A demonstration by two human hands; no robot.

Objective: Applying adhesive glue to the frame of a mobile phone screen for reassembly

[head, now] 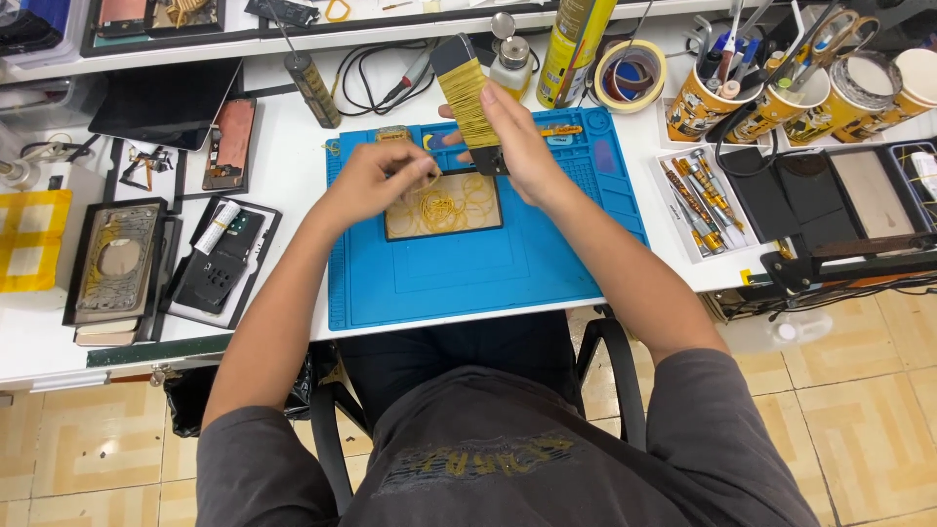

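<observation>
now banded phone (467, 98) in right hand (522, 146)

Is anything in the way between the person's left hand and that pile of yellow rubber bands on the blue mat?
Nothing visible: the left hand hovers right over the rubber bands, its fingers at the pile's edge.
</observation>
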